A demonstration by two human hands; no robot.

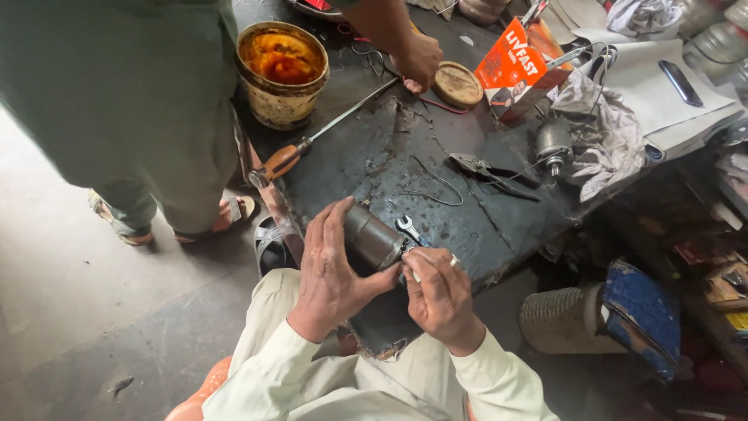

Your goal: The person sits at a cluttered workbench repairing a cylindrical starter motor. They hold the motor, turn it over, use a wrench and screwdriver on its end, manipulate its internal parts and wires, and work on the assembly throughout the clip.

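Motor housing point(372, 236) gripped by both hands at the workbench point(467, 226) near edge.

A worn black workbench point(467, 234) fills the centre of the frame, its surface cracked and greasy. Pale grey concrete floor point(70, 281) spreads across the left, daylit; cluttered shelves point(701, 265) crowd the shadowed right edge.

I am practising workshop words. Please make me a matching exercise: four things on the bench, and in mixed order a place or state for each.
Things:
1. motor
2. screwdriver
3. tin
4. pliers

Places or states:
A. holds orange grease
B. lying mid-bench, near a loose wire
C. held in the left hand
D. lying with its orange handle at the bench edge

Pairs: 1-C, 2-D, 3-A, 4-B
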